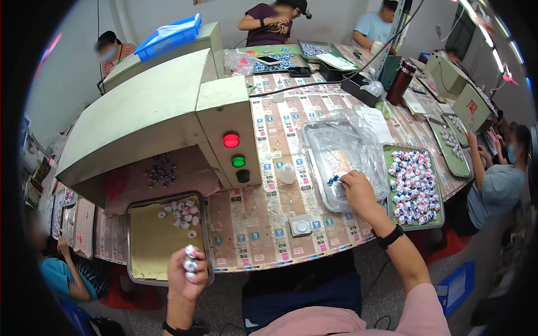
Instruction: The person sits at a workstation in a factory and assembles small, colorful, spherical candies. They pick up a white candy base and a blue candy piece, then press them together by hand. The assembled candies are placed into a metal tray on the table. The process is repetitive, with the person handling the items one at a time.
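My left hand [185, 283] is closed around several small white round pieces [191, 264] with coloured marks, stacked in a row along the fingers. It is over the near right corner of a metal tray [134, 246] lined with yellowish sheet, where more white round pieces [184, 214] sit at the far right. Inside a shallow metal tray [324, 147] covered with clear plastic, my right hand [360, 193] has its fingertips pinched together. Touching or right beside them are small dark blue pieces [333, 180]; what the fingertips hold is hidden.
A beige machine [140, 106] with red and green lights stands at the left, a heap of small dark pieces [161, 169] under its hood. A green-lined tray of finished-looking white, blue and pink pieces [414, 185] lies right. A small white square block [301, 225] sits between. Co-workers sit around.
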`<action>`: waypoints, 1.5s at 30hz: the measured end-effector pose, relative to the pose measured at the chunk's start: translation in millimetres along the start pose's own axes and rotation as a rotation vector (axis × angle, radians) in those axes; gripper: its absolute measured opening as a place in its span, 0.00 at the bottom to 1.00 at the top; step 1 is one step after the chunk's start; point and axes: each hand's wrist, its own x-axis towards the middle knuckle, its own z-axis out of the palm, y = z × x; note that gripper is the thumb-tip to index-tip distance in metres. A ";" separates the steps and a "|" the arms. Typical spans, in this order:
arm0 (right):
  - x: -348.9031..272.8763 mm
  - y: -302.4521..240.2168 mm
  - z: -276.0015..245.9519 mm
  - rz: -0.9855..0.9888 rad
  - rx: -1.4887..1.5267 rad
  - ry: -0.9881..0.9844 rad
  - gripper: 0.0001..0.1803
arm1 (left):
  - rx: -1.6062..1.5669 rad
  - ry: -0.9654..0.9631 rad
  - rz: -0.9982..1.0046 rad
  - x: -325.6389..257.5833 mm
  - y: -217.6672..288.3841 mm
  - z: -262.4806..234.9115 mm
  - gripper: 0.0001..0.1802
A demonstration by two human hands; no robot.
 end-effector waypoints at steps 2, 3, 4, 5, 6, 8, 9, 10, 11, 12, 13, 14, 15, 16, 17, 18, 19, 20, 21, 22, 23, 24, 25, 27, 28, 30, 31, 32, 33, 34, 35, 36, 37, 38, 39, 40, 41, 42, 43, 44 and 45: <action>3.9 -2.5 1.4 0.104 0.059 -0.048 0.08 | -0.121 -0.052 -0.108 -4.7 -23.2 6.9 0.10; 5.3 -3.0 1.9 0.156 0.088 -0.072 0.08 | -0.173 -0.147 -0.175 -0.5 -34.1 0.4 0.12; 4.7 -2.8 2.8 0.133 0.061 -0.062 0.07 | -0.189 -0.192 -0.215 1.2 -46.1 2.5 0.13; 4.4 -3.3 4.4 0.106 0.036 -0.053 0.07 | -0.205 -0.237 -0.249 1.5 -58.6 6.1 0.14; 4.3 -3.0 5.2 0.078 0.011 -0.043 0.07 | -0.167 -0.246 -0.261 2.5 -69.6 10.8 0.15; 5.3 2.6 4.3 0.100 0.087 -0.065 0.06 | -0.155 -0.303 -0.321 9.7 -87.6 15.5 0.17; 5.6 4.7 4.4 0.108 0.131 -0.079 0.06 | -0.145 -0.330 -0.354 14.4 -96.6 15.0 0.16; 3.7 1.8 2.2 0.127 0.143 -0.057 0.07 | -0.115 -0.336 -0.351 18.4 -104.7 16.9 0.16; 1.2 -2.2 0.1 0.124 0.184 -0.041 0.07 | -0.086 -0.341 -0.349 20.2 -110.5 21.1 0.17; -1.5 -6.2 -1.3 0.123 0.225 -0.025 0.07 | -0.057 -0.335 -0.319 19.2 -112.9 25.8 0.17; -5.6 -5.9 -4.5 0.130 0.254 -0.002 0.07 | -0.027 -0.340 -0.302 20.3 -115.7 33.1 0.16; -9.7 -7.7 -5.7 0.092 0.269 0.017 0.08 | 0.005 -0.344 -0.286 20.5 -116.4 37.9 0.16; -14.3 -11.4 -7.1 0.135 0.344 0.009 0.08 | 0.025 -0.333 -0.276 19.9 -115.8 40.7 0.16; -19.5 -23.1 -14.8 0.184 0.416 0.004 0.08 | 0.047 -0.323 -0.270 19.4 -115.7 44.1 0.16; -24.5 -35.0 -21.1 0.232 0.490 -0.002 0.08 | 0.071 -0.312 -0.263 18.8 -116.1 45.6 0.16; -30.3 -44.7 -27.0 0.230 0.569 -0.038 0.08 | 0.083 -0.299 -0.255 18.0 -116.9 45.1 0.16; -36.3 -53.5 -34.8 0.229 0.643 -0.067 0.08 | 0.098 -0.293 -0.251 18.4 -117.6 45.3 0.15; -41.4 -61.8 -38.3 0.225 0.722 -0.097 0.08 | 0.114 -0.284 -0.241 19.4 -118.0 45.3 0.15; -48.6 -69.7 -38.2 0.262 0.818 -0.109 0.08 | 0.098 -0.286 -0.228 19.9 -119.5 44.2 0.15; -55.0 -75.6 -40.7 0.301 0.876 -0.158 0.08 | 0.080 -0.290 -0.223 20.1 -123.0 42.8 0.14; -59.9 -80.8 -42.3 0.340 0.935 -0.210 0.08 | 0.060 -0.294 -0.217 21.0 -126.0 41.7 0.14; -63.3 -87.5 -43.0 0.370 0.995 -0.238 0.08 | 0.066 -0.315 -0.223 22.4 -127.1 41.4 0.13; -66.0 -94.4 -43.3 0.400 1.055 -0.266 0.08 | 0.073 -0.336 -0.228 23.3 -128.0 40.9 0.13; -70.7 -101.8 -40.5 0.408 1.085 -0.306 0.09 | 0.075 -0.356 -0.233 23.2 -131.1 40.7 0.13; -71.6 -103.8 -38.0 0.383 1.057 -0.316 0.09 | 0.073 -0.358 -0.230 21.2 -132.0 41.9 0.12; -73.2 -102.9 -30.1 0.315 0.981 -0.325 0.09 | 0.071 -0.370 -0.232 20.0 -133.1 41.1 0.13; -71.9 -105.8 -30.5 0.287 0.936 -0.308 0.09 | 0.068 -0.379 -0.237 19.8 -133.2 38.2 0.13; -70.1 -109.8 -31.4 0.258 0.892 -0.292 0.09 | 0.066 -0.386 -0.242 19.4 -133.3 36.2 0.13; -68.2 -112.8 -31.6 0.228 0.849 -0.275 0.09 | 0.066 -0.383 -0.242 18.7 -133.8 35.5 0.14; -66.7 -114.8 -30.7 0.191 0.805 -0.259 0.09 | 0.068 -0.379 -0.244 18.1 -133.4 34.9 0.14; -65.2 -116.5 -29.6 0.153 0.762 -0.243 0.09 | 0.070 -0.374 -0.245 17.5 -132.8 34.5 0.15; -63.9 -118.0 -28.2 0.116 0.719 -0.227 0.09 | 0.119 -0.345 -0.237 15.5 -131.2 36.7 0.15; -63.0 -118.3 -25.5 0.072 0.682 -0.212 0.09 | 0.170 -0.317 -0.233 12.8 -128.7 41.2 0.16; -61.9 -117.9 -21.4 0.028 0.645 -0.198 0.09 | 0.221 -0.289 -0.229 11.1 -127.0 43.2 0.17; -61.1 -118.3 -19.0 -0.016 0.607 -0.183 0.09 | 0.237 -0.300 -0.225 10.4 -126.7 42.2 0.17; -60.1 -120.6 -17.7 -0.025 0.592 -0.181 0.09 | 0.253 -0.307 -0.219 8.9 -126.3 40.1 0.18; -58.7 -123.3 -16.5 -0.034 0.576 -0.180 0.09 | 0.269 -0.315 -0.214 7.5 -126.2 37.8 0.18; -58.0 -125.3 -15.3 -0.043 0.560 -0.178 0.09 | 0.217 -0.329 -0.228 7.3 -126.9 33.5 0.18; -57.6 -126.1 -13.9 -0.048 0.542 -0.178 0.08 | 0.164 -0.343 -0.242 8.0 -128.5 28.0 0.18; -57.2 -126.2 -11.5 -0.053 0.524 -0.177 0.08 | 0.111 -0.358 -0.255 8.7 -129.6 24.0 0.17; -56.8 -126.1 -9.0 -0.058 0.506 -0.176 0.08 | 0.087 -0.363 -0.259 8.9 -130.0 21.9 0.17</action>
